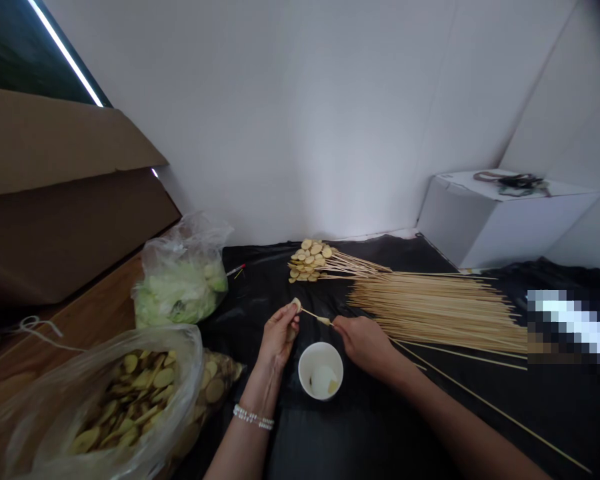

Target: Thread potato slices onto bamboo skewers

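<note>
My left hand [280,333] pinches a round pale potato slice [297,305] at the tip of a thin bamboo skewer [310,314]. My right hand [363,343] is closed around that skewer farther along, its fingers partly hidden. Between the hands, another potato slice [324,321] is threaded on the skewer, close to my right fingers. Just below them stands a white paper bowl [321,353] with a little pale stuff at the bottom. Finished-looking skewers with potato slices [309,259] lie piled beyond my hands. Loose bamboo skewers [440,303] are spread to the right.
An open clear bag [195,360] of potato slices sits at the left front, with another bag of slices [215,383] beside it. Behind is a tied bag of pale green vegetables [180,287]. Black sheeting [265,267] covers the surface; a white box [480,217] stands back right.
</note>
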Tool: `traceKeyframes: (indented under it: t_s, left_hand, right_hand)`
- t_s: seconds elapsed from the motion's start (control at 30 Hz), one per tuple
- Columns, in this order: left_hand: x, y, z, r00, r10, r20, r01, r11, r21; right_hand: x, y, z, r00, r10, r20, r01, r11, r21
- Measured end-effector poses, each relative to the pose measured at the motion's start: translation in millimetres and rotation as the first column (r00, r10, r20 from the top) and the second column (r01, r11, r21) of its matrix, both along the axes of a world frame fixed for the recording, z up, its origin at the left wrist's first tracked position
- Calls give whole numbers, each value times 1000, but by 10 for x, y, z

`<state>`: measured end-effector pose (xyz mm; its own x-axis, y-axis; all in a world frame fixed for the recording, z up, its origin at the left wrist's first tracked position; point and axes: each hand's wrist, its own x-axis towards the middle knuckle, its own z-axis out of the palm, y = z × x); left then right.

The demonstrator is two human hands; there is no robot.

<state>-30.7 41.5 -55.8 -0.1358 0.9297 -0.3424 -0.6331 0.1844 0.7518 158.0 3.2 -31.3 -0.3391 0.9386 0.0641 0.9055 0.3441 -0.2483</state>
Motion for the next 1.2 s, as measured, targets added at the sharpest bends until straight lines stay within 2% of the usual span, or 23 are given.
traceKeyframes:
  t_s: [0.23,0.5,0.67,0.9,1.0,1.2]
  left_hand:
    - [2,-1,-15,999,-37,13,37,999,-10]
    - [4,0,10,998,-51,21,51,998,-31]
    - [21,-12,10,998,-63,4,63,998,-22]
    - [17,-24,41,996,-88,12,88,996,-1]
    - [2,-25,42,995,-98,37,98,995,-12]
    - [-47,5,39,995,-42,93,46,998,-52]
  right_hand:
    - [8,24,-29,995,-8,-98,15,998,69]
    - [22,57,-72,993,20,-119,-22,999,-23]
    - [19,54,-79,977,0,-213,8,999,34]
    - [15,53,-62,873,52,-485,-107,990,-87]
    - [36,75,-76,875,39,-482,-78,995,-62]
    - [98,96,-43,877,103,-470,-157,985,-77]
